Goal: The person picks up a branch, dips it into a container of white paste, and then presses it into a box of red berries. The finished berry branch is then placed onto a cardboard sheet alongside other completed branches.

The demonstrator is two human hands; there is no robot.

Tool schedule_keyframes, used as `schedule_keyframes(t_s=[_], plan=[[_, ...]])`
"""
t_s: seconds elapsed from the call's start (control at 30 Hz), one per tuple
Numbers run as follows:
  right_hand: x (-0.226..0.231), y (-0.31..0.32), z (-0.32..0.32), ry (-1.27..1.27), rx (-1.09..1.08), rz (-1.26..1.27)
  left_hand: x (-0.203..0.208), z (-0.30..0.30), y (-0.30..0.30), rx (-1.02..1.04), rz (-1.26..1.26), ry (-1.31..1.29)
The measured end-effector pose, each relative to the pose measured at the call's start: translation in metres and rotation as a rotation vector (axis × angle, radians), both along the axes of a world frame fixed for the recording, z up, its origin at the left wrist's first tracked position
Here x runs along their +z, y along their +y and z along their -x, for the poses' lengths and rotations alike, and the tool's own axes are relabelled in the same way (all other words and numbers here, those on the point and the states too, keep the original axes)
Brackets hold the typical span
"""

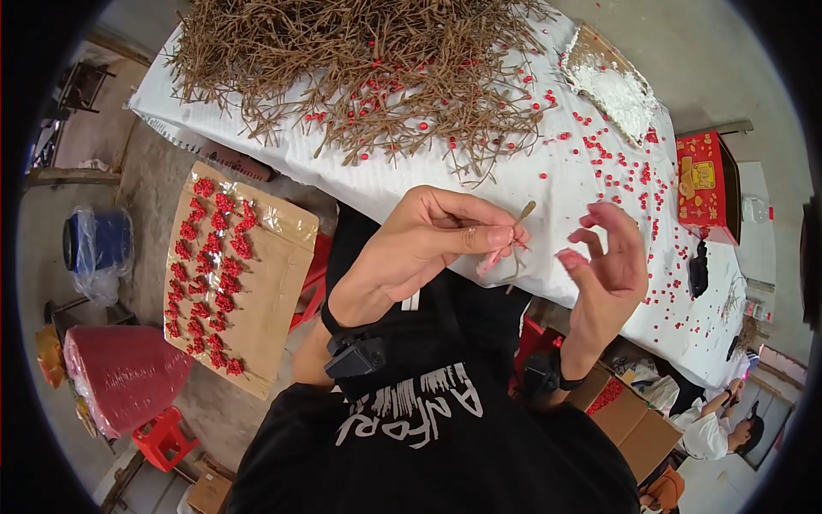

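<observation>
My left hand (pixel 419 244) is closed in a pinch on a thin brown twig (pixel 528 209). The twig sticks out above and below the fingertips, and a bit of red shows beside them. To its right hovers my right hand (pixel 610 265), its fingers curled but apart, with nothing visible between thumb and fingers; its fingertips look reddish. Beyond both hands, a big heap of brown twigs (pixel 360 68) lies on the white-covered table (pixel 342 158). Loose red berries (pixel 604 156) are strewn over the cloth, mostly to the right.
Bunches of red berries (pixel 214 223) stand in rows on a cardboard sheet (pixel 265 317) at left. A tray of white powder (pixel 616 90) and a red box (pixel 707 184) occupy the table's right side. A red stool (pixel 164 439) sits lower left; another person (pixel 715 424) is at far right.
</observation>
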State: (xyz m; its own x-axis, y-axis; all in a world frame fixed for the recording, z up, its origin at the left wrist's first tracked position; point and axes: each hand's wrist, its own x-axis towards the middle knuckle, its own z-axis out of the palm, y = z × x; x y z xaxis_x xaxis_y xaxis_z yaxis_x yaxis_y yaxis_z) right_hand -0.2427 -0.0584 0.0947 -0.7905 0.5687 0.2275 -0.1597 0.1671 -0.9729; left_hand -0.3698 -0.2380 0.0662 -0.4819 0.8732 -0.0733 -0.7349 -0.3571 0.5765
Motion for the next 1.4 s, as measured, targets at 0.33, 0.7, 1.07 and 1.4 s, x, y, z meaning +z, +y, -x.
schedule_keyframes(t_s=[0.33, 0.7, 1.07, 1.4], plan=[[0.003, -0.008, 0.009, -0.016, 0.073, -0.320, 0.008, -0.009, 0.000, -0.071, 0.017, 0.099], [0.017, 0.000, 0.004, -0.306, 0.138, -0.422, 0.010, -0.007, 0.011, -0.170, 0.169, 0.327], [0.013, 0.025, -0.010, -0.394, 0.172, -0.556, 0.012, -0.026, 0.045, -0.209, 0.417, 0.471], [0.005, 0.051, -0.015, -0.348, 0.105, -0.715, 0.027, -0.043, 0.073, -0.080, 0.625, 0.764]])
